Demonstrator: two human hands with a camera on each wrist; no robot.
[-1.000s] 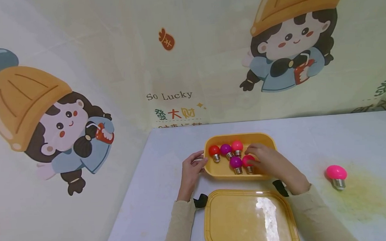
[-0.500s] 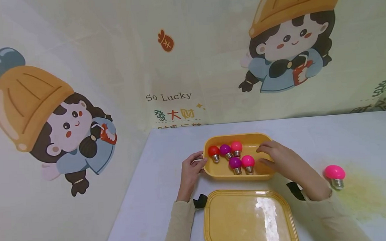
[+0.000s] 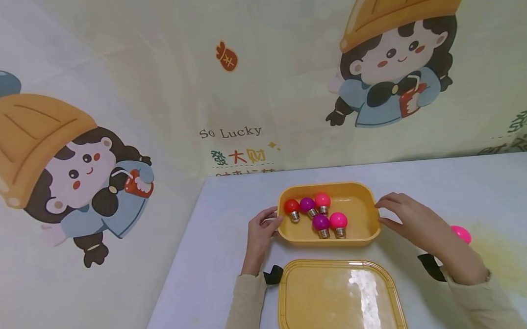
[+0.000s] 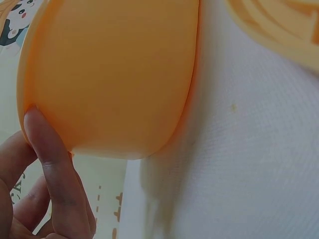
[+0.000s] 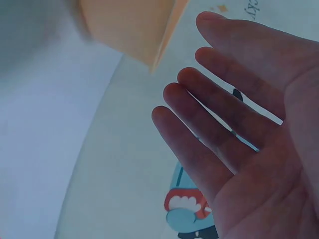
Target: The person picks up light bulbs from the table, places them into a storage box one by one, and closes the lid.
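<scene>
Nearer pink bulb (image 3: 338, 220) sits in the yellow box (image 3: 360, 240), about 5 o'clock from its centre. Also inside: red bulb (image 3: 291, 205), two purple bulbs (image 3: 321, 222), paler pink bulb (image 3: 322, 200).

Change over the last second: right hand (image 3: 407, 222) has drawn back from this bulb to just beyond the box's 3 o'clock rim. Right fingers extended and parted, holding nothing. Left hand (image 3: 259, 232) unmoved at 9 o'clock, fingers curled at the rim, gripping it. Inference: handling of this bulb looks finished. Loose pink bulb (image 3: 462, 234) remains outside, on the table (image 3: 224, 225) towards 4 o'clock, partly hidden behind the right forearm.

View comparison: head view leaves right-fingertip contact with the box uncertain; right wrist view shows a gap. Left wrist view alone shows a left fingertip laid against the outer wall; no bulbs visible there.
</scene>
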